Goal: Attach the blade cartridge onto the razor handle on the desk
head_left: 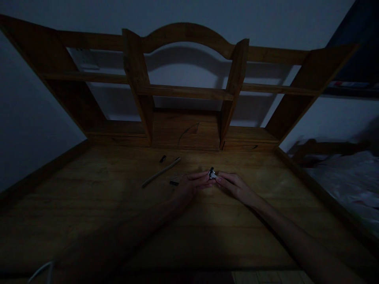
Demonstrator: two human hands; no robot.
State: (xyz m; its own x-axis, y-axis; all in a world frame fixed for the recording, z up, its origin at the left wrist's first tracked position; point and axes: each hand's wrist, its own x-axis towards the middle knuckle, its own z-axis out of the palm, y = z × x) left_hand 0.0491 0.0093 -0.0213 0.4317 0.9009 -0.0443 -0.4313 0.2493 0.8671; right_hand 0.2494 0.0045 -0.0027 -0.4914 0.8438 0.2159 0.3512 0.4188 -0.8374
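Note:
Both hands meet over the middle of a dim wooden desk [118, 221]. Between their fingertips is a small black and silver piece [212, 173], too dark and small to name. My left hand [194, 183] pinches it from the left, fingers closed. From the right, my right hand [232, 182] grips it between thumb and fingers. Left of my left hand lies a thin pale stick-like thing [160, 172] with a dark end. Close to that hand is a small flat piece with a black edge [174, 183]. Farther back lies a little black piece [162, 158].
A wooden shelf unit [186, 91] with an arched top rail stands along the desk's back, against the wall. Raised wooden edges [319, 193] border the desk's sides. Beyond the right edge lies a crumpled pale plastic-like heap [346, 181]. A white loop [44, 270] shows at bottom left.

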